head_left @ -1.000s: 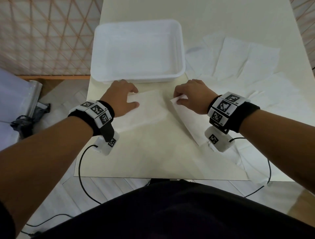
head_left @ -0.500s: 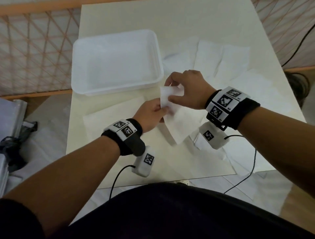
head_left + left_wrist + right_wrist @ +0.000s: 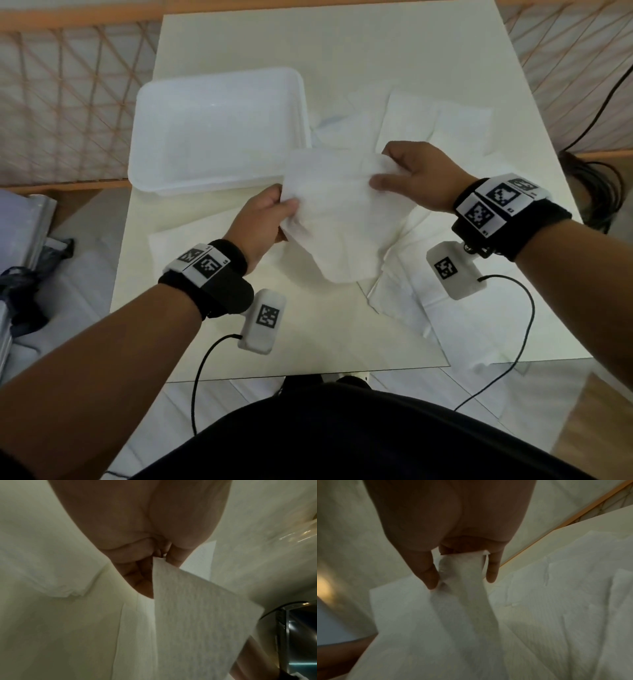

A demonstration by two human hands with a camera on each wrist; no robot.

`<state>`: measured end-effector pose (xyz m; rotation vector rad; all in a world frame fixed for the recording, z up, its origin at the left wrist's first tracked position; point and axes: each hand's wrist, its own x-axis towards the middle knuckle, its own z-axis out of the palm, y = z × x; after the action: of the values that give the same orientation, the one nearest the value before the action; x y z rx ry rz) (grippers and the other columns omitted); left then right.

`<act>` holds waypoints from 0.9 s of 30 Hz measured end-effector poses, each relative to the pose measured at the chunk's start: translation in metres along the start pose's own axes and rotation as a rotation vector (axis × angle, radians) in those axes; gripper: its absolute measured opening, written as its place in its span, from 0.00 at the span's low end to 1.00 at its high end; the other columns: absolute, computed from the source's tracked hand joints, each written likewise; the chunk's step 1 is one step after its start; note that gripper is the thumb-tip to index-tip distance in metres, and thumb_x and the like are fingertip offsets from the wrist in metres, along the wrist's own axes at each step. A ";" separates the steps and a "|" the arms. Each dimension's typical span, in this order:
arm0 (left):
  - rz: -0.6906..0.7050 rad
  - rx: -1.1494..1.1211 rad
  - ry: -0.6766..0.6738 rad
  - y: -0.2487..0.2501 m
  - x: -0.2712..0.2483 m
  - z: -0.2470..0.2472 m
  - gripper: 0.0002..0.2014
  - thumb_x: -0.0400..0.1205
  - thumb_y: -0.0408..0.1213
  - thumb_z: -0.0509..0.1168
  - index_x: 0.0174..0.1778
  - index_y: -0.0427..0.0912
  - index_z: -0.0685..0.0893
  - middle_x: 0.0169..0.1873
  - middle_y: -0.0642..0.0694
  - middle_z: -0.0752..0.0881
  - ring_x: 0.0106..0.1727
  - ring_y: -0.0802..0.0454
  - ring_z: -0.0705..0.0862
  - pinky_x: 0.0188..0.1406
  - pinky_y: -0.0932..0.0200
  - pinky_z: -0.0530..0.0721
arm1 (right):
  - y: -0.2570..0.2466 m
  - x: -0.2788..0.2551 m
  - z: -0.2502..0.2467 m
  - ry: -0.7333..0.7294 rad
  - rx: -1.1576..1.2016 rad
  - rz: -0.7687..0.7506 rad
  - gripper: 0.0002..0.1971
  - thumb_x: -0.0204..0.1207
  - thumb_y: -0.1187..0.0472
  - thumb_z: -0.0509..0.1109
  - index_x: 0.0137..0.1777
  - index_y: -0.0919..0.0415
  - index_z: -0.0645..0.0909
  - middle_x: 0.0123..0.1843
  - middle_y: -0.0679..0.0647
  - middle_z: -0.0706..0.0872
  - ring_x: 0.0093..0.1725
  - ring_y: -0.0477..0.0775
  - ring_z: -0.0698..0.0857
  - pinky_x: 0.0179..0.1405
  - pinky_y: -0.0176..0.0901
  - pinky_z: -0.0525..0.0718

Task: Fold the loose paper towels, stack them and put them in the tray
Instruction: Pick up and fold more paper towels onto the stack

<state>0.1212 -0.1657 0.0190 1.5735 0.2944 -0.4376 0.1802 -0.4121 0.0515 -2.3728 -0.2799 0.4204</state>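
A white paper towel (image 3: 337, 212) hangs spread in the air above the table, between my two hands. My left hand (image 3: 274, 216) pinches its left edge; the left wrist view shows the towel (image 3: 197, 615) running out from between my curled fingers (image 3: 137, 566). My right hand (image 3: 407, 178) pinches the towel's upper right corner, and the right wrist view shows the towel (image 3: 465, 588) caught between thumb and fingers (image 3: 428, 574). The white plastic tray (image 3: 147, 113) stands empty at the back left. A folded towel (image 3: 171, 243) lies flat on the table below the tray.
Several loose unfolded towels (image 3: 435, 120) lie at the back right, and more (image 3: 411, 301) are spread under my right wrist toward the table's front edge (image 3: 308, 375). An orange lattice fence (image 3: 68, 102) stands left of the table. Wrist cables hang off the front.
Both hands lifted a loose towel off the table and pulled apart, spreading it open between them. The left hand left the folded towel and took the loose towel's left edge.
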 end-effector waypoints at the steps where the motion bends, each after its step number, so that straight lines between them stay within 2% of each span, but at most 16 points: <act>1: 0.016 -0.011 0.033 0.002 -0.001 0.001 0.11 0.86 0.33 0.59 0.61 0.44 0.84 0.58 0.44 0.88 0.59 0.44 0.87 0.58 0.46 0.85 | -0.003 0.000 -0.004 0.017 0.034 -0.013 0.09 0.75 0.55 0.73 0.40 0.57 0.76 0.36 0.47 0.81 0.35 0.44 0.79 0.32 0.29 0.75; 4: 0.092 -0.013 0.130 0.011 -0.003 0.002 0.08 0.86 0.36 0.61 0.56 0.41 0.84 0.50 0.50 0.89 0.49 0.57 0.87 0.49 0.62 0.85 | -0.008 0.003 -0.013 0.073 0.136 -0.020 0.09 0.75 0.58 0.72 0.47 0.64 0.80 0.42 0.54 0.85 0.41 0.50 0.82 0.43 0.41 0.80; 5: 0.108 0.022 0.149 0.014 -0.005 0.003 0.08 0.86 0.40 0.62 0.53 0.43 0.84 0.47 0.54 0.88 0.47 0.62 0.85 0.47 0.67 0.81 | -0.008 0.004 -0.015 0.087 0.162 -0.009 0.08 0.75 0.59 0.72 0.47 0.64 0.80 0.42 0.54 0.85 0.41 0.51 0.82 0.44 0.42 0.80; 6: 0.093 0.078 0.155 0.014 -0.006 0.004 0.11 0.85 0.46 0.61 0.54 0.45 0.83 0.48 0.57 0.85 0.48 0.65 0.83 0.48 0.69 0.78 | -0.007 0.004 -0.016 0.101 0.199 0.008 0.06 0.75 0.59 0.72 0.46 0.62 0.79 0.42 0.53 0.85 0.40 0.51 0.83 0.44 0.43 0.80; 8: -0.016 0.123 0.101 0.011 -0.009 0.007 0.25 0.81 0.59 0.60 0.67 0.47 0.79 0.59 0.59 0.80 0.59 0.62 0.77 0.62 0.60 0.75 | -0.002 0.004 -0.013 0.121 0.278 0.067 0.04 0.76 0.59 0.71 0.43 0.55 0.77 0.40 0.52 0.86 0.38 0.52 0.85 0.43 0.45 0.82; 9: -0.082 0.053 0.049 0.008 -0.010 0.008 0.31 0.77 0.64 0.63 0.71 0.47 0.77 0.64 0.59 0.78 0.65 0.59 0.76 0.66 0.52 0.77 | 0.003 0.003 -0.010 0.134 0.299 0.104 0.05 0.76 0.58 0.70 0.42 0.52 0.76 0.42 0.54 0.87 0.40 0.55 0.86 0.44 0.48 0.84; 10: -0.130 -0.043 -0.007 0.001 -0.010 0.010 0.35 0.73 0.65 0.67 0.73 0.48 0.77 0.67 0.57 0.79 0.68 0.55 0.78 0.66 0.46 0.79 | 0.009 0.002 -0.007 0.144 0.306 0.144 0.05 0.76 0.58 0.69 0.42 0.52 0.76 0.45 0.56 0.87 0.43 0.58 0.86 0.46 0.51 0.85; 11: -0.156 -0.117 -0.052 -0.007 -0.012 0.011 0.36 0.71 0.63 0.71 0.72 0.49 0.77 0.67 0.53 0.82 0.67 0.51 0.82 0.63 0.43 0.82 | 0.014 0.000 -0.003 0.143 0.304 0.176 0.04 0.77 0.58 0.69 0.43 0.53 0.75 0.47 0.58 0.86 0.45 0.61 0.86 0.48 0.53 0.85; 13: -0.167 -0.094 -0.065 -0.021 -0.014 0.017 0.31 0.71 0.50 0.77 0.69 0.44 0.78 0.61 0.47 0.87 0.60 0.46 0.87 0.59 0.41 0.86 | 0.026 -0.008 0.005 0.102 0.265 0.226 0.05 0.77 0.59 0.68 0.47 0.57 0.75 0.48 0.58 0.85 0.48 0.63 0.85 0.48 0.54 0.83; 15: -0.130 0.060 0.030 -0.033 -0.014 0.022 0.28 0.70 0.36 0.80 0.65 0.41 0.78 0.56 0.45 0.88 0.54 0.46 0.89 0.54 0.42 0.88 | 0.038 -0.018 0.014 0.000 0.154 0.260 0.08 0.75 0.60 0.69 0.49 0.59 0.73 0.47 0.58 0.84 0.47 0.62 0.84 0.42 0.49 0.82; 16: -0.104 0.134 0.075 -0.037 -0.013 0.023 0.27 0.69 0.32 0.80 0.63 0.41 0.79 0.54 0.46 0.88 0.52 0.48 0.89 0.52 0.46 0.89 | 0.044 -0.023 0.017 -0.054 0.089 0.268 0.09 0.74 0.60 0.70 0.49 0.59 0.73 0.47 0.57 0.85 0.46 0.62 0.84 0.40 0.47 0.81; 19: -0.061 0.271 0.097 -0.038 -0.012 0.024 0.21 0.71 0.31 0.78 0.59 0.43 0.83 0.50 0.51 0.88 0.48 0.55 0.88 0.44 0.61 0.86 | 0.060 -0.034 0.024 -0.133 0.057 0.285 0.18 0.69 0.57 0.75 0.54 0.57 0.71 0.50 0.57 0.87 0.47 0.59 0.85 0.44 0.49 0.84; 21: -0.065 0.352 0.034 -0.038 -0.011 0.023 0.19 0.72 0.31 0.77 0.57 0.44 0.84 0.46 0.54 0.88 0.45 0.58 0.87 0.41 0.66 0.83 | 0.065 -0.037 0.029 -0.146 0.076 0.284 0.27 0.68 0.49 0.77 0.61 0.55 0.69 0.54 0.54 0.85 0.50 0.57 0.85 0.49 0.51 0.84; 23: -0.067 0.440 -0.038 -0.037 -0.012 0.023 0.17 0.72 0.30 0.77 0.55 0.45 0.85 0.43 0.55 0.87 0.41 0.61 0.85 0.37 0.68 0.80 | 0.066 -0.035 0.032 -0.115 0.085 0.290 0.32 0.69 0.43 0.76 0.66 0.55 0.68 0.53 0.52 0.83 0.49 0.54 0.84 0.50 0.50 0.83; 25: -0.069 0.485 -0.068 -0.034 -0.012 0.024 0.17 0.72 0.30 0.76 0.55 0.44 0.84 0.43 0.53 0.87 0.41 0.62 0.84 0.37 0.69 0.79 | 0.065 -0.032 0.036 -0.061 0.103 0.284 0.28 0.72 0.45 0.74 0.65 0.57 0.67 0.47 0.51 0.84 0.43 0.50 0.83 0.45 0.46 0.80; 27: -0.064 0.468 -0.044 -0.033 -0.011 0.024 0.20 0.72 0.30 0.77 0.58 0.44 0.83 0.48 0.52 0.87 0.45 0.58 0.86 0.42 0.65 0.82 | 0.065 -0.030 0.039 -0.047 0.107 0.250 0.23 0.74 0.53 0.74 0.62 0.57 0.68 0.44 0.51 0.83 0.37 0.50 0.81 0.41 0.45 0.77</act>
<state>0.0946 -0.1870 -0.0062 2.0108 0.2172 -0.6220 0.1436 -0.4456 -0.0136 -2.3016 0.0196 0.5938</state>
